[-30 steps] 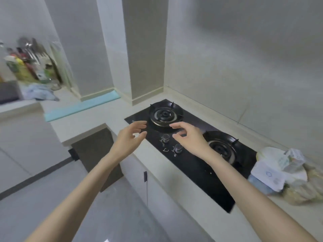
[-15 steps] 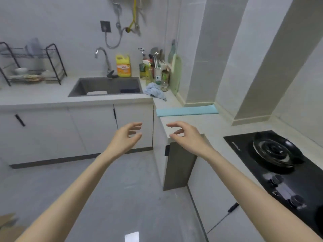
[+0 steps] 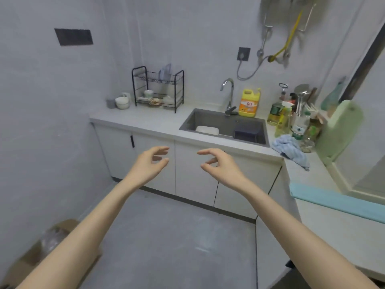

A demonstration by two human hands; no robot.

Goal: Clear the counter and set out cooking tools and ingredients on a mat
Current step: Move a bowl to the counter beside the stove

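Note:
My left hand (image 3: 149, 163) and my right hand (image 3: 220, 166) hover in mid-air in front of the white cabinets, both empty with fingers loosely spread. Ahead runs the grey counter (image 3: 145, 122) with a dark sink (image 3: 225, 126). A light blue mat (image 3: 333, 202) lies rolled or folded on the counter at the right. A pale green cutting board (image 3: 339, 130) leans against the wall. Bottles and utensils (image 3: 295, 115) crowd the corner next to a blue cloth (image 3: 289, 149).
A black dish rack (image 3: 158, 88) with bowls stands at the counter's far left, cups (image 3: 121, 102) beside it. A yellow detergent jug (image 3: 249, 103) sits by the faucet (image 3: 228, 90). A cardboard box (image 3: 41, 253) sits on the floor at lower left.
The view has swung left from the stove to the sink counter. Both hands stay raised and empty in front of me.

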